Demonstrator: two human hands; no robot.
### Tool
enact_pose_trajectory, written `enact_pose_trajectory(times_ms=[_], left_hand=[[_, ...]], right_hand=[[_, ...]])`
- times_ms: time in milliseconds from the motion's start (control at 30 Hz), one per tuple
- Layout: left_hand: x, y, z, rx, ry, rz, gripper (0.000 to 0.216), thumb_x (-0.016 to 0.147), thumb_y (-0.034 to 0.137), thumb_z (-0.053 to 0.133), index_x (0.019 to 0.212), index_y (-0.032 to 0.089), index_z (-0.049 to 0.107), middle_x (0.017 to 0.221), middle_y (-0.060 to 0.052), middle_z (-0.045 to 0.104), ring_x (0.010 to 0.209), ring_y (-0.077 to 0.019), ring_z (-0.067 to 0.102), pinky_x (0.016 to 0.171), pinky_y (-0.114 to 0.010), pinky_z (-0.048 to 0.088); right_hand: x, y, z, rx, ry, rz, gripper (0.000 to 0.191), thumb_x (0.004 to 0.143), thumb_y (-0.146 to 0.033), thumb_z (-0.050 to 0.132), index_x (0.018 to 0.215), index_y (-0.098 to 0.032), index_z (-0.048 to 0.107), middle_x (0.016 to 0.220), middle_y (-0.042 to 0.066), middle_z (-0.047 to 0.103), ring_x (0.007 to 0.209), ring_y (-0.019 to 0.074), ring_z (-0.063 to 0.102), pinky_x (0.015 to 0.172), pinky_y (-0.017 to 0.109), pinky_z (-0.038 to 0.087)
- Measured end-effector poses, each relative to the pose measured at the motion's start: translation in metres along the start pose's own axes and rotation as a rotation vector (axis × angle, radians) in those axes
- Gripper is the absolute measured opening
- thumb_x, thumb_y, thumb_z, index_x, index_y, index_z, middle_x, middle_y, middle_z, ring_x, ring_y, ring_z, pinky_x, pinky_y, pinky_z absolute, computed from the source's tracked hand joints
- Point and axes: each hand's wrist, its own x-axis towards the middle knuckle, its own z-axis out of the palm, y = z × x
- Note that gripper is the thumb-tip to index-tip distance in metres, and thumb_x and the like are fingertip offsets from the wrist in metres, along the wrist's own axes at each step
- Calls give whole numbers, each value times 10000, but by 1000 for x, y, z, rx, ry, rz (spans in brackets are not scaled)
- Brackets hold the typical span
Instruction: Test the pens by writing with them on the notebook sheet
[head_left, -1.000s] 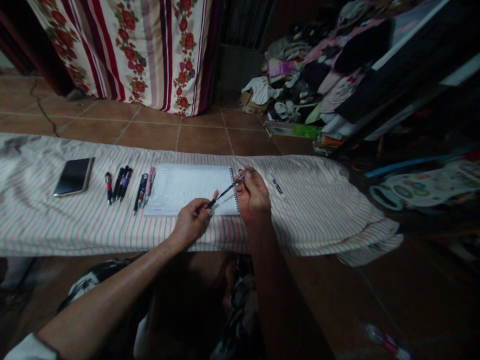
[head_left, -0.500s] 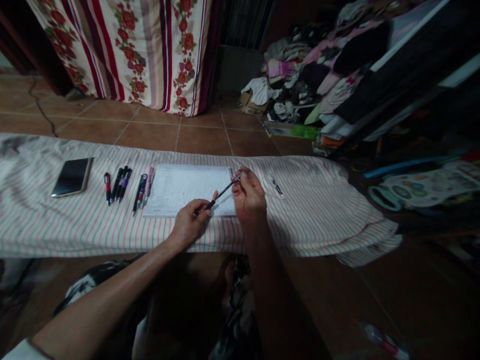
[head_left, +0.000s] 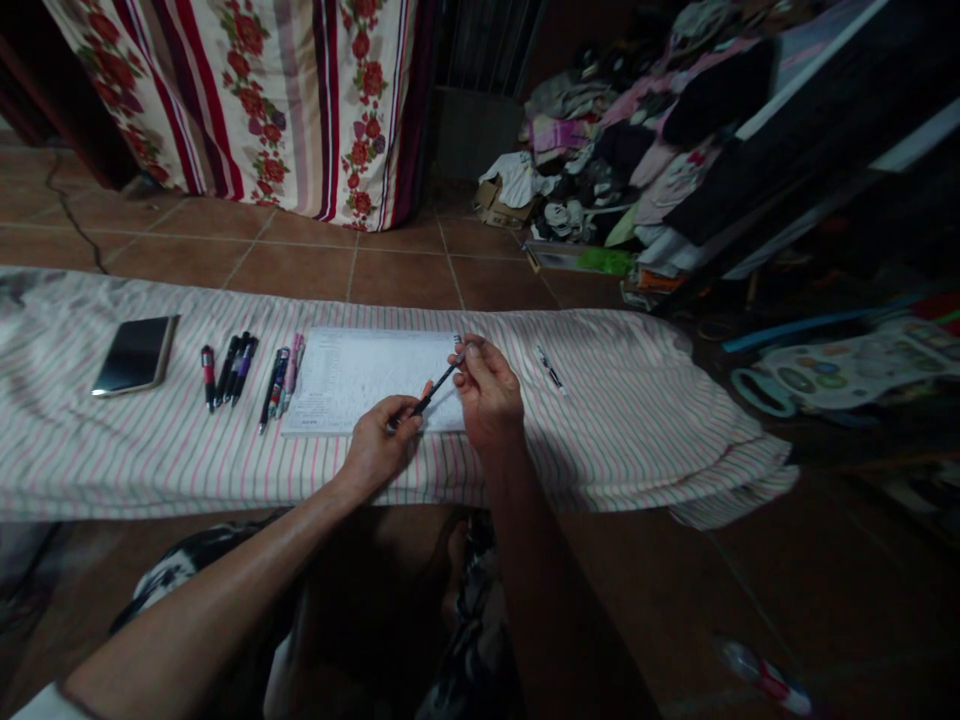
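A slim dark pen (head_left: 439, 390) slants between my two hands above a white spiral notebook (head_left: 375, 365). My left hand (head_left: 381, 440) pinches its lower end. At the upper end, the fingertips of my right hand (head_left: 489, 390) are closed on the pen's tip. A small orange piece (head_left: 427, 389) shows just above my left fingers; I cannot tell if it belongs to the pen. Left of the notebook lie several pens, among them a pink pen (head_left: 293, 365) at its edge and a red pen (head_left: 208, 378). A black-and-white pen (head_left: 551, 370) lies right of my right hand.
A striped cloth (head_left: 630, 420) covers the low surface. A dark-screened tablet or phone (head_left: 135, 355) lies at the left. Beyond are a floral curtain (head_left: 300, 110) and a heap of clothes (head_left: 637, 140). On the tiled floor at lower right lies a bottle (head_left: 765, 675).
My right hand has come slightly left, closer to my left hand, still at the pen's upper end. The view has shifted a little. The things on the cloth stay in place.
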Motion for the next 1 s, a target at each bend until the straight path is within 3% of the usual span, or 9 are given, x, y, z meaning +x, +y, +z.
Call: enact_pose_trajectory(times_ms=[1000], left_hand=[[1, -3, -15, 62, 29, 70, 208, 752, 227, 546, 927, 165, 640, 835, -26, 652, 739, -138, 561, 725, -257, 438]], right_hand=[[-5, 4, -6, -358, -59, -133, 236, 663, -329, 671, 851, -186, 667, 777, 23, 679, 691, 122, 607, 550, 215, 443]])
